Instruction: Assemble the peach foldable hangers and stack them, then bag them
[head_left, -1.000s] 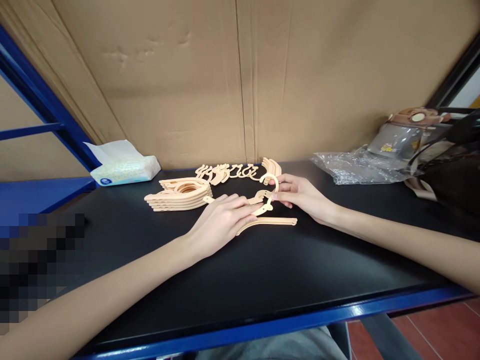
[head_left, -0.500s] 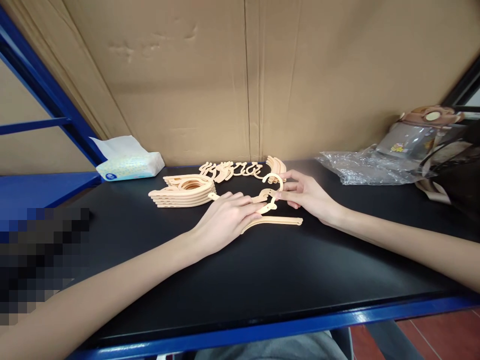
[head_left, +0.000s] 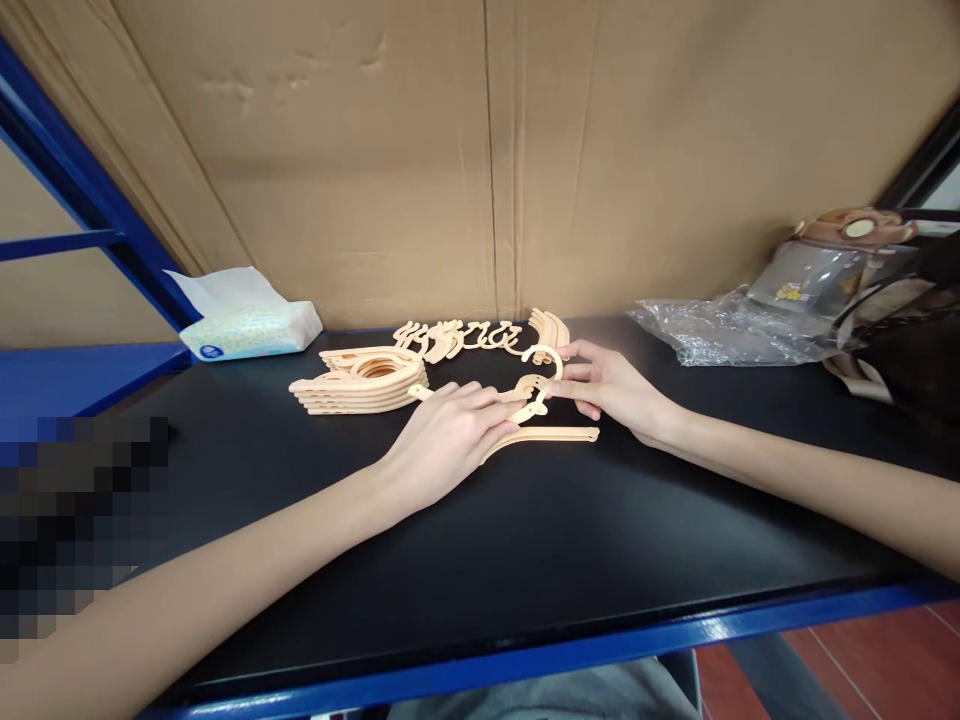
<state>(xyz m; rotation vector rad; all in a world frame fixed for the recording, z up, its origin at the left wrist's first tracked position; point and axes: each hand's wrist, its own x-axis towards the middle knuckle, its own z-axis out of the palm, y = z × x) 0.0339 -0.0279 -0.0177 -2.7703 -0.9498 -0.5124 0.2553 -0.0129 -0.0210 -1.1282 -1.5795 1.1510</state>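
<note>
Head view: hanger arm (head_left: 531, 411) gripped under left hand (head_left: 450, 440), hook (head_left: 558, 364) pinched by right hand (head_left: 626, 395); slip possible if twisted.

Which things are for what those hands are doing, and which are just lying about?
Looks like part of it:
hook in the right hand
pale arm under the left hand
loose strip
stacked pieces
back row

Probably just lying about:
tissue pack
crinkly plastic
see-through bottle
</note>
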